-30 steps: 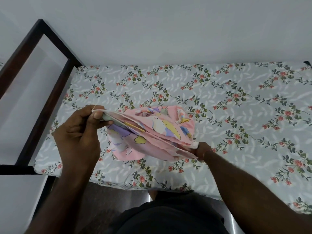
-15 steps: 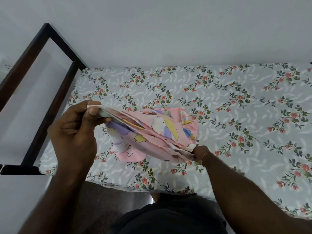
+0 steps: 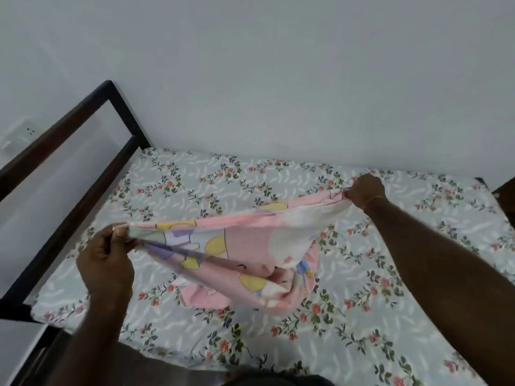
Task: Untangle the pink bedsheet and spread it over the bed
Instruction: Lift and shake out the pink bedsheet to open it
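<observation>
Running along the left side, the dark wooden bed frame (image 3: 72, 215) stands close to the left hand (image 3: 104, 257), which pinches a bunched end of the pink cartoon-printed fabric bedsheet (image 3: 245, 243) between thumb and curled fingers. A snatch outward from here could knock the knuckles on that rail. The gathered layers could also slide out of the pinch, since several folds seem caught together rather than one clean edge.

In the middle the sheet hangs stretched between the two hands, raised above the grey floral-covered bed (image 3: 172, 190). Its upper edge is fairly taut, but below it the cloth droops in a twisted fold, and a wad of it rests on the mattress near the middle. That wad looks the likeliest trouble. Pulling the hands farther apart may tighten the twist rather than free it, and a hard tug could strain the fabric. Whether the two held ends belong to the same edge I cannot tell; if they do not, the sheet would open skewed.

At the right, the right hand (image 3: 365, 190) clamps the other end in a closed fist, reaching toward the pale wall (image 3: 278, 79), well apart from the left. With that arm stretched far, there seems little reach to spare. A shake to open the cloth might fall short or drop part of the sheet off the near edge.
</observation>
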Demonstrator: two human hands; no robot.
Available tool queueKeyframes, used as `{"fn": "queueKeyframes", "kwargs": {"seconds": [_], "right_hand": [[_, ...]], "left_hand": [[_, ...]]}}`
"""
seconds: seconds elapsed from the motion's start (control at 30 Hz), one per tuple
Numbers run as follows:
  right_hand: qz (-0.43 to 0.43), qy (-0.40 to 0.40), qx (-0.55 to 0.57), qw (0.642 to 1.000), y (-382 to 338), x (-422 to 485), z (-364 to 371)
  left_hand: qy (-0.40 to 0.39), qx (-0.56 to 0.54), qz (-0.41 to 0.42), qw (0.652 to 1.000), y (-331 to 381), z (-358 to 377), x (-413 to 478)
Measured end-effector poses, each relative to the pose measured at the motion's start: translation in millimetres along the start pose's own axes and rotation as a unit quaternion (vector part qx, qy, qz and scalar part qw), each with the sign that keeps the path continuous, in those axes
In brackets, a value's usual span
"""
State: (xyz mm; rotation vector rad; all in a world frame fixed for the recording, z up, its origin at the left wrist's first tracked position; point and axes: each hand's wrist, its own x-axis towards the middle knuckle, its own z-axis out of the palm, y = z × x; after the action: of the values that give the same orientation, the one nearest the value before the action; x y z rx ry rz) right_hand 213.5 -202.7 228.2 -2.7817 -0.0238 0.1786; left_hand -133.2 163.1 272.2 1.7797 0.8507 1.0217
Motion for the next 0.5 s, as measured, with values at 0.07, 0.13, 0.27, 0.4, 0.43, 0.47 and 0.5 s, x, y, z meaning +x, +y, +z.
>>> {"fn": "queueKeyframes", "kwargs": {"seconds": [0.07, 0.13, 0.27, 0.4, 0.43, 0.47, 0.5], "right_hand": [[-0.045, 0.015, -0.018, 0.999, -3, 1, -10], [-0.056, 0.03, -0.047, 0.997, -6, -1, -16], [-0.071, -0.02, -0.108, 0.991, -1, -15, -11], [-0.062, -0.007, -0.114, 0.992, 9, -22, -16], [-0.052, 0.002, -0.103, 0.993, 11, -22, -18], [-0.043, 0.009, -0.1, 0.994, 13, -24, -20], [-0.039, 0.01, -0.097, 0.994, 16, -26, -21]], "left_hand": [[0.016, 0.023, -0.004, 1.0, -13, -7, -3], [0.01, 0.045, 0.01, 0.999, -23, -13, -5], [0.022, 0.042, 0.019, 0.999, -36, -10, -2], [0.01, 0.026, 0.012, 1.0, -39, -7, 1], [0.008, 0.027, 0.015, 0.999, -37, -7, 1], [0.007, 0.027, 0.016, 0.999, -34, -6, 0], [0.009, 0.028, 0.014, 0.999, -31, -5, -1]]}}
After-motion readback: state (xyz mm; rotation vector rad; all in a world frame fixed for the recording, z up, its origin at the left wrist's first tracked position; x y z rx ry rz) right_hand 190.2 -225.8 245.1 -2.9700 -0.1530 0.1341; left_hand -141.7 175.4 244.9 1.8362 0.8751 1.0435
